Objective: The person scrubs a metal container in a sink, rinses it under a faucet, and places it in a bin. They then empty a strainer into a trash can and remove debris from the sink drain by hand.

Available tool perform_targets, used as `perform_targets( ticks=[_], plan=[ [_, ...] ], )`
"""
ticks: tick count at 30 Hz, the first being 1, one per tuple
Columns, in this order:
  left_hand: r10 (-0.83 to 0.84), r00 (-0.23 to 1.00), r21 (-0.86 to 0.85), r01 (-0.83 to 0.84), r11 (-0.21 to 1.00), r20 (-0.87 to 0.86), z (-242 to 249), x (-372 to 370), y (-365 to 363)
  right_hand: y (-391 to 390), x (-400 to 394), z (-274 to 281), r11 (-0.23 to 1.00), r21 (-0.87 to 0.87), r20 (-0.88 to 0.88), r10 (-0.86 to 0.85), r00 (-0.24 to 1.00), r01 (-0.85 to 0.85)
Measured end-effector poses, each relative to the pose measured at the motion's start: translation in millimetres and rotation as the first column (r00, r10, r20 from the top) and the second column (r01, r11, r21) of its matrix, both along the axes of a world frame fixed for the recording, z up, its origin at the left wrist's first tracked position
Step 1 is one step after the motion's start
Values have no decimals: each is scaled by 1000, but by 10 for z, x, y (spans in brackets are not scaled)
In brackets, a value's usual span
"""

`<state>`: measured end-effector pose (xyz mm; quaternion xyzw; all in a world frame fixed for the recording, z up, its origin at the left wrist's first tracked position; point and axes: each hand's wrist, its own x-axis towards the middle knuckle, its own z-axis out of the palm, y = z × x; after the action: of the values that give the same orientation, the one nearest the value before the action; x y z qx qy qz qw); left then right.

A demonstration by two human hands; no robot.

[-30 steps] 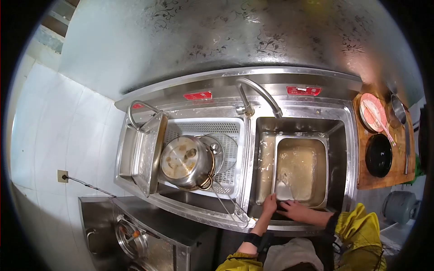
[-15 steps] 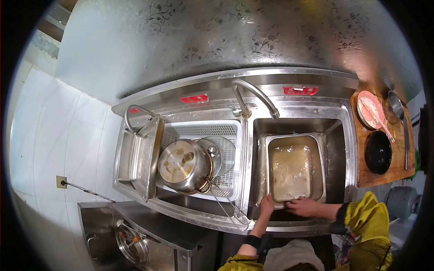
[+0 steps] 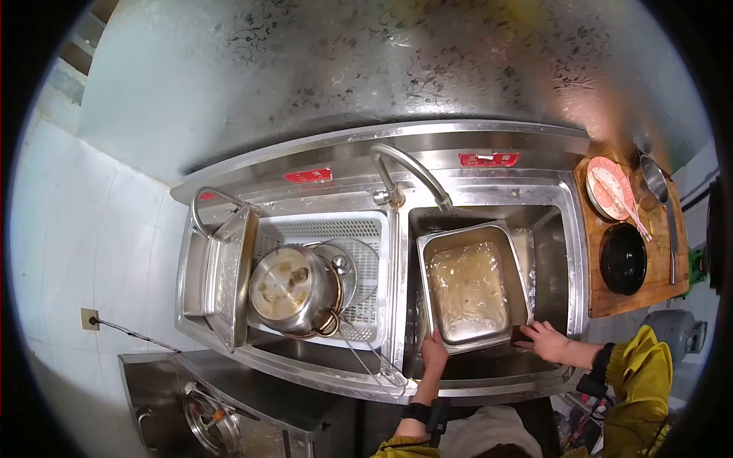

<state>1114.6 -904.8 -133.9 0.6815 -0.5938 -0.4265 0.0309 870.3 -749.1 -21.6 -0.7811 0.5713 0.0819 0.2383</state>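
Note:
A deep rectangular steel pan [image 3: 500, 246] with cloudy water in it sits at an angle in the right sink basin [image 3: 551, 267]. My left hand [image 3: 434, 355] is closed on its near left corner, thumb up along the rim. My right hand [image 3: 544, 341] is at the near right corner, fingers bent around a small dark brown, pad-like piece [image 3: 521, 333] against the pan's outside. What exactly that piece is cannot be made out.
A curved faucet [image 3: 416, 169] reaches over the right basin. In the middle basin, a white plastic basket [image 3: 370, 221] holds a steel pot [image 3: 294, 286], a glass lid [image 3: 363, 263] and a strainer. A cutting board [image 3: 595, 305] with a black bowl [image 3: 623, 258] and pink plate [image 3: 609, 187] stands right.
The pan has shifted left and turned in the basin. My right hand has moved from the near rim out to the right corner, with the dark piece. The view has shifted slightly.

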Motion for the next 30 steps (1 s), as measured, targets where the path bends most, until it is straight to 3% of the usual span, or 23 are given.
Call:
perform_targets(
  ticks=[1,3,5,8,12,13,17,23,26,30],
  plan=[
    [-11,999,0,11,1000,43,103,-18,-3,40,-9,31,998,-4,16,-67,998,67],
    [-11,995,11,10,1000,101,173,0,-30,153,79,52,926,-5,222,-367,903,377],
    [3,993,32,-7,999,121,164,41,-40,216,139,114,736,140,344,-664,664,663],
    [-13,996,47,9,999,92,120,89,-43,271,216,-200,706,112,320,-692,647,699],
    [-28,992,92,17,996,122,199,95,-107,-103,232,-664,793,-98,125,-589,798,601],
    [-34,992,74,26,997,118,237,81,-116,-251,198,-678,799,-50,118,-592,798,600],
    [-59,992,8,59,998,110,247,10,-134,-548,46,-1036,744,143,163,-668,726,653],
    [-126,977,-14,130,991,174,294,-33,-151,-1164,-317,-1312,663,-71,320,-693,647,745],
    [-141,972,-4,144,990,189,306,-46,-153,-1595,-550,-1403,658,-231,305,-651,695,717],
    [-152,972,-31,160,987,179,305,-36,-117,-1921,-737,-1228,681,-227,228,-657,718,696]
  ],
)
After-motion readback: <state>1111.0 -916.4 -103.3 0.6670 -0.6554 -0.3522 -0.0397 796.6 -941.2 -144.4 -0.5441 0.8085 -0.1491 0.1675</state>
